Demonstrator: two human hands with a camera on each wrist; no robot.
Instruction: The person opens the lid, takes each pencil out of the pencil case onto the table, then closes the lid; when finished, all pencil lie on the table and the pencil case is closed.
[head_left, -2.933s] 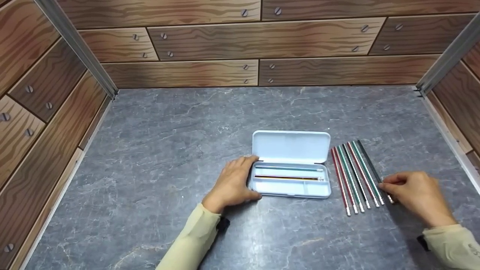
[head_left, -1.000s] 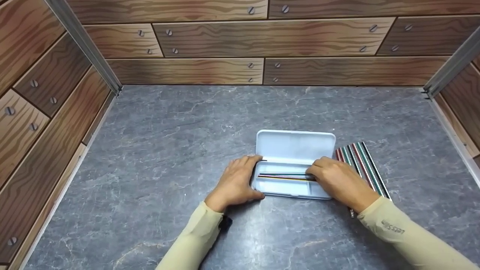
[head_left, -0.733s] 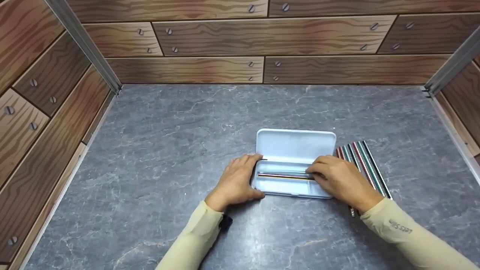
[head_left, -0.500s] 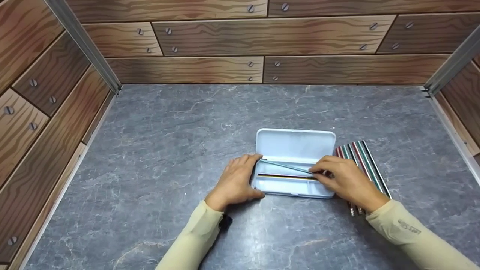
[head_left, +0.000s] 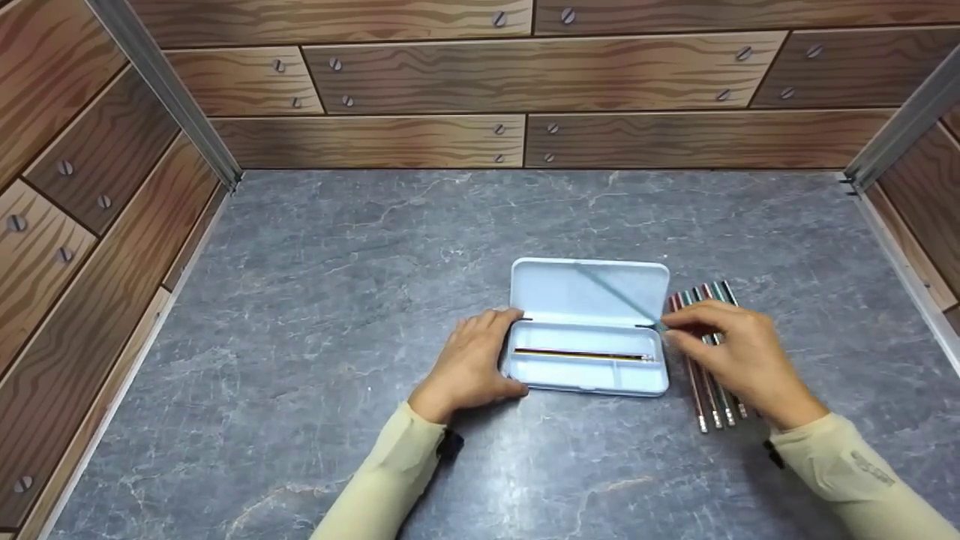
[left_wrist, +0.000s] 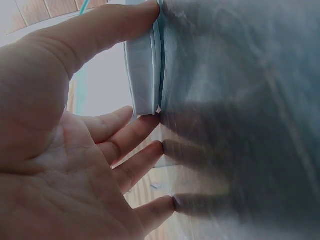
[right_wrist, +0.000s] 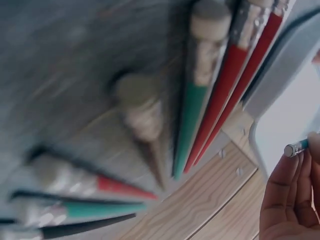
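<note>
surface: grey marbled tabletop (head_left: 337,300) | on it: open white pencil case (head_left: 585,371), row of pencils (head_left: 709,397)

A smooth, matt white plastic-looking pencil case (head_left: 589,371) is sitting on a grey marble-patterned tabletop (head_left: 337,300), beside glossy painted pencils (head_left: 709,390) with metal ferrules, as wood-grain printed wall panels (head_left: 412,75) are surrounding them.
</note>
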